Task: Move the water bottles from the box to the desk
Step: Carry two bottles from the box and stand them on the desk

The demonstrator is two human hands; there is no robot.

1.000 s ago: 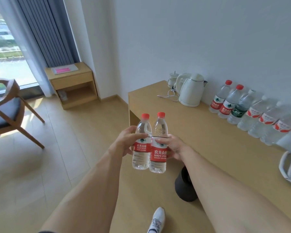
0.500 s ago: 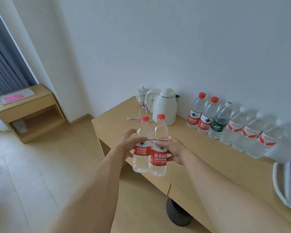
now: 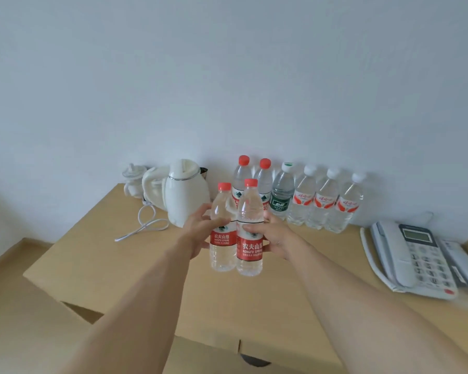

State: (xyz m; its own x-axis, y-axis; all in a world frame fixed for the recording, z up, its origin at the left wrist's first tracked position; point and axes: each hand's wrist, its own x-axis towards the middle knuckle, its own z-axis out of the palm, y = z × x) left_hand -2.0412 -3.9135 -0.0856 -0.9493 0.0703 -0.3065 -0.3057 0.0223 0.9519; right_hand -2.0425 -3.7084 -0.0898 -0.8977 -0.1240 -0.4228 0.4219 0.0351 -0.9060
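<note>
Water bottles: six line the desk wall; left hand and right hand each clutch one more, unplaced; box unseen.

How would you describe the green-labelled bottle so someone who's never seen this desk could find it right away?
Start at the white kettle at the back of the desk and follow the row of bottles standing along the wall to its right. The green-labelled bottle is third in that row, after two red-capped bottles. It alone has a dark green label and a green-and-white cap; every neighbour's label is red.
</note>
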